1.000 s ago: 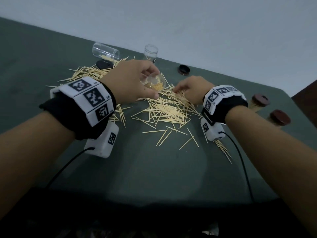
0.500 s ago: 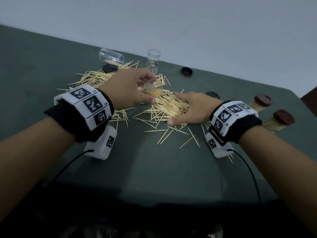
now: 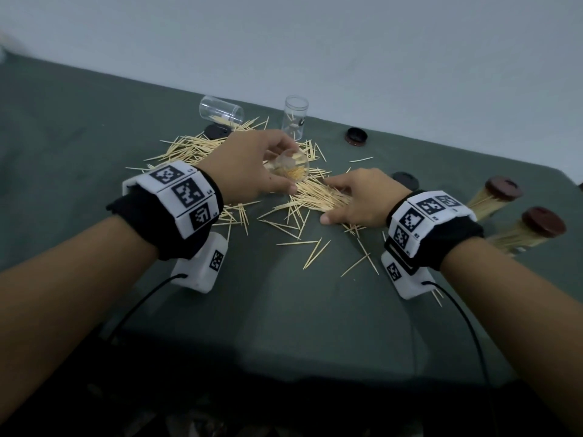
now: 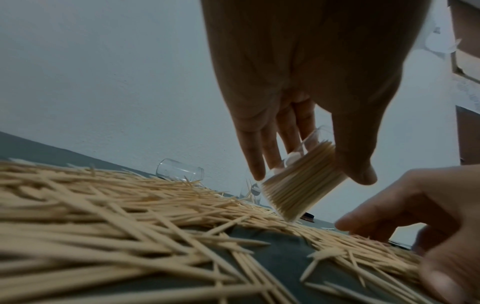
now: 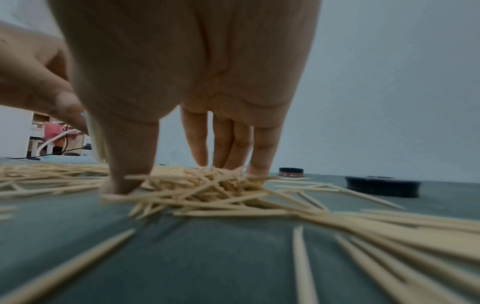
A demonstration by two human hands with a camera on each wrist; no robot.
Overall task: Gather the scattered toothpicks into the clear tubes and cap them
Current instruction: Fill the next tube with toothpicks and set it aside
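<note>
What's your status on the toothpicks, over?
Left hand grips clear plastic tube, part-filled. Right hand spread on loose wooden toothpicks. Nothing blocking.

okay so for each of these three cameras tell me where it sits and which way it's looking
Head: above, looking forward and down at the table; both forearms show.
Left wrist: under the wrist, facing along the left hand gripping a partly filled tube.
Right wrist: low, facing along the right hand on the toothpick pile.
Shared: the wrist views show the pile and both hands.
</note>
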